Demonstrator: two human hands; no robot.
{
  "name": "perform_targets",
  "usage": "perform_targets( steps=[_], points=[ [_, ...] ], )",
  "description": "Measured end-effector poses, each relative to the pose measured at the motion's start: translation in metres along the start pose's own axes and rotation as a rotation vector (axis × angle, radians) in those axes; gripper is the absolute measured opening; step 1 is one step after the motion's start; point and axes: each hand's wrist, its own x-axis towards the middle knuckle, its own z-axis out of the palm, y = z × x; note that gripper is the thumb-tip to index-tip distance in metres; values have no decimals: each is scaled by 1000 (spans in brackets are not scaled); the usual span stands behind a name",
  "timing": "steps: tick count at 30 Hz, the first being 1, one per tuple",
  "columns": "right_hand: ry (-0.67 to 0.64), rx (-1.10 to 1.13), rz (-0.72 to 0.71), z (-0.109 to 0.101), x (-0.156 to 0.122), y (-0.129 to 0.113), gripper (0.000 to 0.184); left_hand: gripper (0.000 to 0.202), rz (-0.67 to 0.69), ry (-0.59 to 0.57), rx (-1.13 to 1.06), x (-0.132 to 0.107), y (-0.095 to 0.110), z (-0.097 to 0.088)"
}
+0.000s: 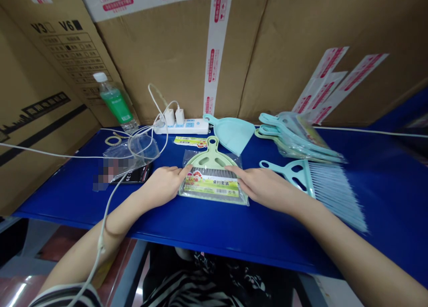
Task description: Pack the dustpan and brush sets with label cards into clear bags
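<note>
A green dustpan-and-brush set in a clear plastic bag lies flat on the blue table, a printed label card across its lower half. My left hand rests at the bag's left edge, fingertips pinching the plastic near the top corner. My right hand lies at the bag's right edge, fingers stretched along the plastic and pressing it down. Just behind the bag sit a loose light-blue dustpan and a loose label card.
A light-blue hand brush lies right of my right hand. Several bagged sets are stacked behind it. A power strip with chargers, white cables, a phone, empty bags and a green bottle sit left. Cardboard boxes wall the back.
</note>
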Motion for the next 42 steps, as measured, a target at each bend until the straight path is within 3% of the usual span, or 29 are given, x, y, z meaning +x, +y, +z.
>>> perform_targets(
  steps=[13,22,42],
  points=[
    [-87,8,43,-8,0,-3,41,45,-1,15,-29,-1,0,-1],
    [24,8,-17,1,-1,0,45,45,-3,17,-5,0,0,0],
    [-44,-2,39,-5,0,0,40,44,-17,21,-30,0,1,0]
  ],
)
